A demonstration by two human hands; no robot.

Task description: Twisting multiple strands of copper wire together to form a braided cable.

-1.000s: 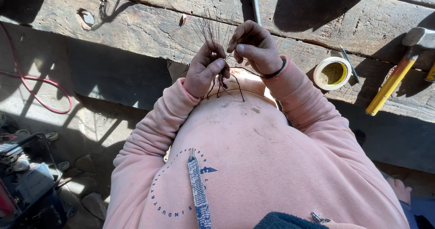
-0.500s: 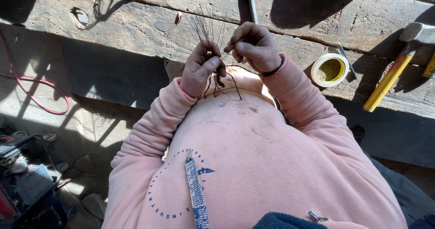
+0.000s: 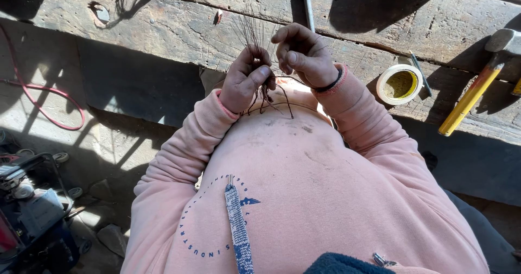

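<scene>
My left hand is closed around a bundle of thin dark wire strands that fan upward above my fingers, with loose ends hanging below toward my chest. My right hand is beside it, fingers curled and pinching at the strands near the top of the left fist. Both hands are held in front of my pink sweatshirt, just at the edge of a weathered wooden workbench.
On the bench lie a roll of pale tape, a hammer with a yellow handle, a thin metal rod and a pencil-like stick. A red hose curls on the concrete floor; a dark machine stands at lower left.
The hands stay together on the strands; the right fingers have shifted slightly along the bundle. The view has drifted a little.
</scene>
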